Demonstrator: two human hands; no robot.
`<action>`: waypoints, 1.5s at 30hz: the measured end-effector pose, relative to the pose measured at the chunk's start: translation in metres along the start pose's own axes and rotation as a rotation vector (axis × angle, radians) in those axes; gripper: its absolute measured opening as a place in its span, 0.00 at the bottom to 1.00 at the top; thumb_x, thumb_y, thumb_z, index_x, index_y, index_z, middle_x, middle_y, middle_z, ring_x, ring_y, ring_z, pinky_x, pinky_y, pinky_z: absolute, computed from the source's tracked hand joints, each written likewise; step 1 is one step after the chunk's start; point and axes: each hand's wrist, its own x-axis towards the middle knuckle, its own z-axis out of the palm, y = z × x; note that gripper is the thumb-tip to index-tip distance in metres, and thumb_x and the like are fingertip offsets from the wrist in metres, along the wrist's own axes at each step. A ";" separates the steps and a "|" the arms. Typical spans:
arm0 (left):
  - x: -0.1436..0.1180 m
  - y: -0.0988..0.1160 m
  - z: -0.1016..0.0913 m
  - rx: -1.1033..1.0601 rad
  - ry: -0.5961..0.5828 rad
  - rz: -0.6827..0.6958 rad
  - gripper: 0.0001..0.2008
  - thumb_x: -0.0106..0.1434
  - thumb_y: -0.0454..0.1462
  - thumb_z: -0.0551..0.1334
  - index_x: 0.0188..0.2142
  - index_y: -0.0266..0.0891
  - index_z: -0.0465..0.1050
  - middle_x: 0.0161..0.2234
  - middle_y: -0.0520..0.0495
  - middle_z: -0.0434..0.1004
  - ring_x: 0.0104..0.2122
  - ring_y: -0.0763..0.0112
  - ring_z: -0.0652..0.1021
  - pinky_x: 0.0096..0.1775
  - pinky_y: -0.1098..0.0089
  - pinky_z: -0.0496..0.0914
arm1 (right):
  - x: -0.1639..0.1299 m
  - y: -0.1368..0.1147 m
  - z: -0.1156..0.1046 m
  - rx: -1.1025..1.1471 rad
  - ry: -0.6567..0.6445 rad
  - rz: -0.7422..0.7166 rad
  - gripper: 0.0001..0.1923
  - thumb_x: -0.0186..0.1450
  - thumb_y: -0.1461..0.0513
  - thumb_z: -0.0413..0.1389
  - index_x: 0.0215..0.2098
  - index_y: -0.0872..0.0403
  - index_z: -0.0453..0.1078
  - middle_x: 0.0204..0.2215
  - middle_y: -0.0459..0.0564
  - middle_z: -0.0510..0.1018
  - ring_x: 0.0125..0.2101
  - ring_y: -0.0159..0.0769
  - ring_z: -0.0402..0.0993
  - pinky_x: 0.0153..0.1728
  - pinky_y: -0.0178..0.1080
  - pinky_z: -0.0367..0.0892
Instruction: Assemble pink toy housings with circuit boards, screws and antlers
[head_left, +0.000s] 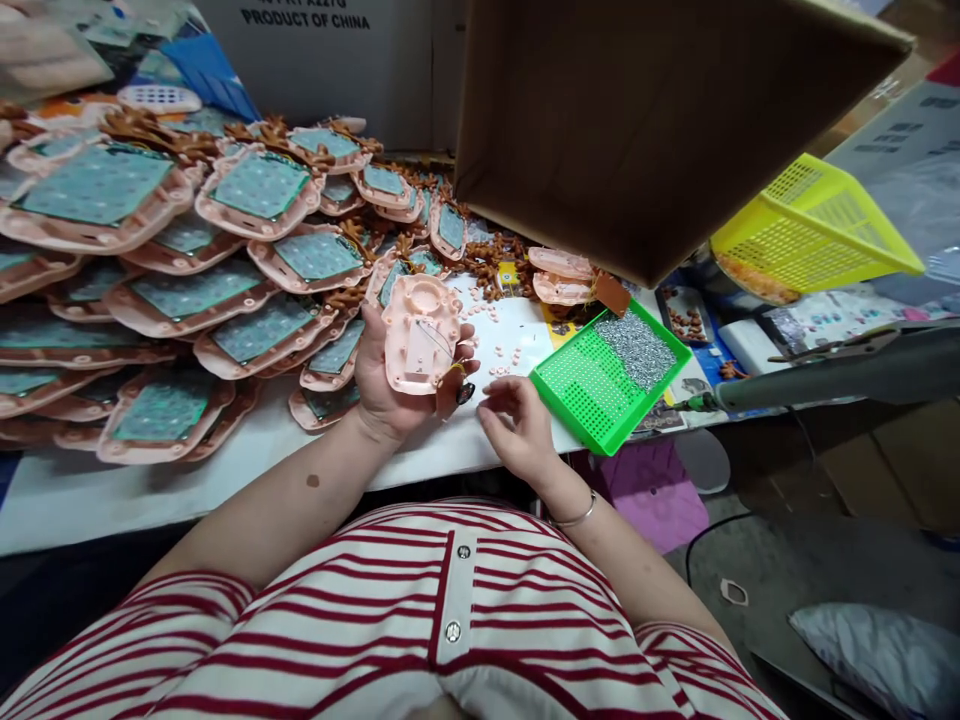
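Note:
My left hand (382, 385), palm up, holds a pale pink plastic housing half (420, 340) with its hollow inner side facing me. Thin wires cross the housing, and a small round black part (466, 393) hangs on them past its lower right edge. A brown piece (448, 392) shows beside that part. My right hand (521, 425) is just to the right, apart from the housing, with loosely curled fingers and a gap between thumb and forefinger. Nothing shows in it. Small pink pieces (501, 360) are scattered on the white tabletop (480, 320) beyond.
Stacked pink housings with green circuit boards (259, 185) fill the left. A green perforated tray (577, 385) holds many silver screws (637, 345). A cardboard box (600, 120) overhangs the back. At right are a yellow basket (817, 225) and a grey powered-screwdriver-like tool (825, 370).

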 end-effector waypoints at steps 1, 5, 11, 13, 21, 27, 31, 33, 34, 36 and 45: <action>-0.001 -0.001 0.001 -0.010 -0.006 0.007 0.36 0.55 0.67 0.61 0.44 0.38 0.77 0.38 0.39 0.83 0.37 0.55 0.82 0.40 0.57 0.76 | 0.001 0.002 0.004 0.067 -0.060 0.041 0.21 0.60 0.52 0.64 0.47 0.46 0.63 0.45 0.51 0.74 0.39 0.37 0.76 0.46 0.46 0.77; -0.003 -0.003 0.004 -0.039 0.001 0.018 0.35 0.57 0.65 0.61 0.43 0.37 0.77 0.37 0.40 0.83 0.35 0.58 0.82 0.40 0.59 0.77 | 0.005 0.008 0.016 0.131 -0.162 0.050 0.28 0.59 0.53 0.66 0.53 0.46 0.61 0.42 0.49 0.76 0.38 0.36 0.77 0.44 0.44 0.78; -0.003 -0.002 0.007 -0.038 0.080 0.065 0.36 0.56 0.66 0.60 0.42 0.35 0.77 0.36 0.40 0.84 0.31 0.60 0.83 0.35 0.61 0.79 | 0.000 0.008 0.008 -0.319 -0.052 -0.322 0.16 0.68 0.59 0.56 0.54 0.51 0.67 0.42 0.55 0.80 0.39 0.38 0.77 0.43 0.45 0.76; -0.002 -0.003 0.007 -0.030 0.076 0.080 0.34 0.57 0.64 0.62 0.42 0.35 0.77 0.36 0.39 0.84 0.30 0.61 0.83 0.34 0.62 0.79 | -0.002 0.004 0.001 -0.384 -0.029 -0.424 0.18 0.69 0.61 0.56 0.57 0.52 0.66 0.42 0.55 0.80 0.38 0.38 0.77 0.42 0.44 0.76; -0.006 -0.010 0.005 0.067 -0.162 0.042 0.32 0.54 0.59 0.69 0.45 0.35 0.77 0.35 0.41 0.83 0.29 0.60 0.83 0.31 0.64 0.77 | 0.016 -0.046 -0.032 0.011 0.074 -0.245 0.15 0.65 0.56 0.62 0.50 0.49 0.76 0.39 0.49 0.78 0.35 0.31 0.76 0.39 0.38 0.75; -0.013 -0.018 0.007 0.071 -0.229 -0.113 0.34 0.51 0.60 0.70 0.45 0.36 0.77 0.35 0.41 0.83 0.28 0.59 0.82 0.31 0.62 0.76 | 0.040 -0.071 -0.028 0.095 0.019 -0.161 0.09 0.64 0.55 0.63 0.37 0.52 0.77 0.29 0.44 0.77 0.27 0.27 0.74 0.31 0.36 0.73; -0.009 -0.018 0.008 -0.023 -0.154 -0.115 0.32 0.56 0.60 0.67 0.45 0.35 0.76 0.34 0.39 0.84 0.27 0.60 0.82 0.31 0.63 0.76 | 0.037 -0.053 -0.022 0.077 0.299 -0.217 0.11 0.64 0.55 0.62 0.43 0.49 0.75 0.36 0.46 0.79 0.35 0.30 0.76 0.41 0.39 0.75; -0.008 -0.014 0.008 -0.055 -0.125 -0.093 0.32 0.56 0.60 0.66 0.45 0.35 0.76 0.35 0.38 0.84 0.27 0.60 0.82 0.31 0.64 0.76 | 0.028 -0.039 -0.023 0.197 0.265 -0.109 0.15 0.61 0.55 0.66 0.45 0.48 0.74 0.40 0.47 0.80 0.40 0.32 0.77 0.45 0.40 0.75; -0.008 -0.012 0.008 -0.071 -0.115 -0.075 0.31 0.56 0.59 0.66 0.45 0.35 0.77 0.36 0.38 0.84 0.28 0.60 0.83 0.32 0.64 0.76 | 0.023 -0.032 -0.024 0.285 0.176 -0.015 0.19 0.58 0.56 0.68 0.47 0.47 0.74 0.42 0.48 0.80 0.42 0.33 0.77 0.46 0.40 0.75; -0.008 -0.009 0.008 -0.095 -0.113 -0.057 0.31 0.56 0.59 0.67 0.45 0.35 0.78 0.38 0.38 0.84 0.29 0.59 0.83 0.32 0.64 0.76 | 0.016 -0.022 -0.024 0.450 -0.030 0.178 0.27 0.52 0.59 0.72 0.49 0.46 0.73 0.45 0.48 0.80 0.44 0.34 0.78 0.46 0.40 0.76; -0.010 -0.008 0.006 -0.081 -0.070 -0.035 0.32 0.57 0.61 0.65 0.47 0.35 0.78 0.38 0.37 0.84 0.32 0.55 0.84 0.38 0.57 0.78 | 0.021 -0.018 -0.005 0.687 -0.035 0.295 0.21 0.48 0.59 0.74 0.40 0.47 0.79 0.35 0.42 0.83 0.35 0.29 0.77 0.46 0.36 0.73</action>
